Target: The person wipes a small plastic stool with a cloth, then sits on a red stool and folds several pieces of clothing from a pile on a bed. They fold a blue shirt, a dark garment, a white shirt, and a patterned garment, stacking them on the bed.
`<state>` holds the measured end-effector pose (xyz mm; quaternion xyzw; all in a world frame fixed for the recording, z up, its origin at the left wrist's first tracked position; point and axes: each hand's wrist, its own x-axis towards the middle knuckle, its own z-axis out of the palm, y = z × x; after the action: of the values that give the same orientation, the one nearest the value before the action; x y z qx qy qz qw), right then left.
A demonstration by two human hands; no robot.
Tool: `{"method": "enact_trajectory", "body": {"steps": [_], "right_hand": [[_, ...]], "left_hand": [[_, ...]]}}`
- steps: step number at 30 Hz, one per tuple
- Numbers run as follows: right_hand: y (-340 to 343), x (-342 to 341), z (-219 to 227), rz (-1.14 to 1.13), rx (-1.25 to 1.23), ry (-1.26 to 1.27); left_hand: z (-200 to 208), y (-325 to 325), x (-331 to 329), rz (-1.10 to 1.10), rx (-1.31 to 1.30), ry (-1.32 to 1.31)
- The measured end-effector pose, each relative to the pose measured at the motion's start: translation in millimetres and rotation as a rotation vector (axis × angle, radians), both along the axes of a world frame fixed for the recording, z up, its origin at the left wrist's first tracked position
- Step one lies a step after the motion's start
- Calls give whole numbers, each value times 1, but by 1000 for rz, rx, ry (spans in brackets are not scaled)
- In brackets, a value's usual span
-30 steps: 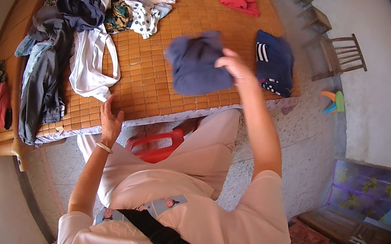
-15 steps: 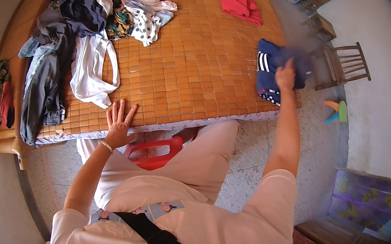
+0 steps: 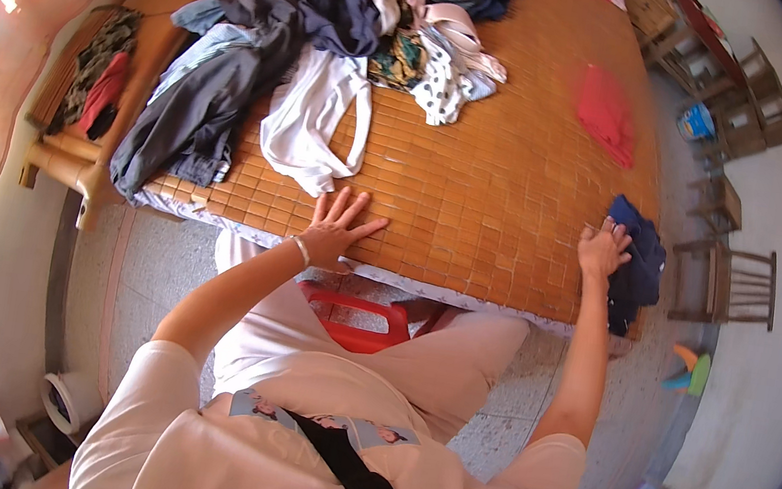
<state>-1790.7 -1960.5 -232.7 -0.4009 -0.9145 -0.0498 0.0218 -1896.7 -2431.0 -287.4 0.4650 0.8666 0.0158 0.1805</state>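
Observation:
My left hand (image 3: 341, 225) lies on the woven bamboo mat (image 3: 476, 217) near the bed's front edge, fingers spread and holding nothing. Just beyond its fingertips is a white strappy top (image 3: 313, 122), at the front of a loose heap of clothes. At the bed's right corner, my right hand (image 3: 603, 248) is at the left side of a small stack of dark navy folded clothes (image 3: 641, 262). Its fingers are apart and touch or hover over the stack's edge. Farther back on the mat lies a folded red garment (image 3: 605, 115).
The heap at the far left includes dark trousers (image 3: 205, 100), a navy garment (image 3: 336, 4) and a polka-dot cloth (image 3: 440, 75). A red plastic stool (image 3: 359, 326) is between my legs. Wooden chairs (image 3: 734, 286) and a blue bucket (image 3: 697, 121) stand along the right wall.
The view has swung left, so everything sits farther right. My right hand has let go of a blurred dark garment on the navy stack and drawn to its left side. The left hand stays flat.

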Motion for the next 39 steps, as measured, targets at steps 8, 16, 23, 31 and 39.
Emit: {"method": "enact_trajectory", "body": {"steps": [8,16,23,31,39], "right_hand": [[-168,-145,-37,350,-827,350],[-283,-270,-24,974,-546,378],[-333,-344,-22,922,-589,-13],[-325,-313,-34,1045,-479,487],[-239,-114,-22,666,-816,460]], "left_hand": [[13,14,-7,60,-103,-104],[12,11,-13,77,-64,-178],[20,9,-18,70,-83,-271],[25,9,-21,57,-97,-274],[12,10,-17,58,-31,-177]]}}
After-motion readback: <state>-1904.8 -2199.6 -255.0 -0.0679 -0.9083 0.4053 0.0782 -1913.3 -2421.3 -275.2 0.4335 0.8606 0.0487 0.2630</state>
